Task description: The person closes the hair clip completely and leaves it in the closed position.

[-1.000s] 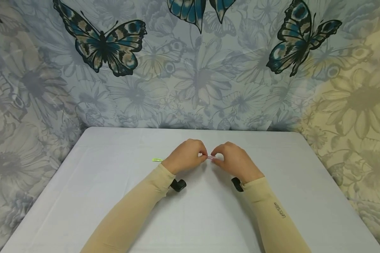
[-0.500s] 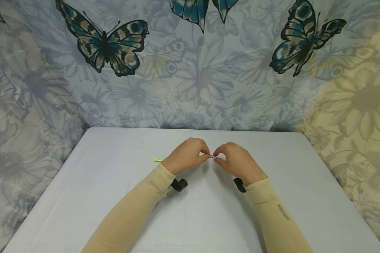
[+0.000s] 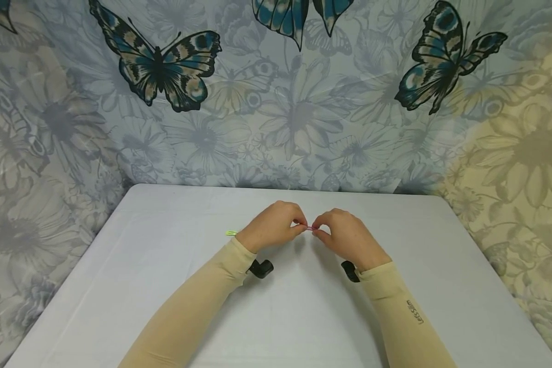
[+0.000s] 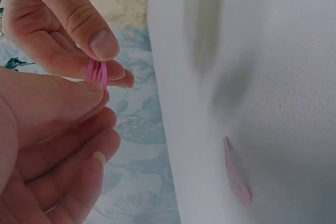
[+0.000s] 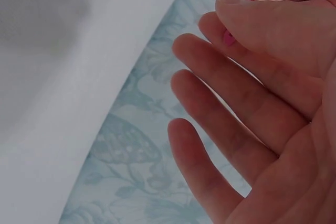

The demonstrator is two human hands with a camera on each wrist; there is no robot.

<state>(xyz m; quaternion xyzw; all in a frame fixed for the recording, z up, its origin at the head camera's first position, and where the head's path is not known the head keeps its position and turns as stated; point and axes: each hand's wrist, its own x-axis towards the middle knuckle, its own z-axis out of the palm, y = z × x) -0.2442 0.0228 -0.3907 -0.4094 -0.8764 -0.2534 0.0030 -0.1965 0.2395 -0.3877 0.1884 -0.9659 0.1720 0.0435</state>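
Note:
My left hand (image 3: 273, 225) and right hand (image 3: 345, 235) meet over the far middle of the table. Between their fingertips is a slim pink snap hair clip (image 4: 97, 72), with several narrow strips showing in the left wrist view. Thumb and index finger of the left hand pinch one end; the right thumb and fingers pinch the other. Seen from the right wrist, an end of the clip (image 5: 229, 38) pokes out under the right thumb, while the other right fingers are extended. Another pink hair clip (image 4: 237, 179) lies on the table, hidden from the head view.
A yellow-green clip (image 3: 231, 233) lies on the white table (image 3: 294, 317) left of the left hand, partly behind the wrist. Patterned butterfly cloth (image 3: 299, 117) hangs behind the table's far edge. Black wrist cameras (image 3: 260, 269) sit under both forearms.
The head view has shifted slightly, so everything appears a little further right. Both hands stay together at the pink hair clip, with only small finger movements.

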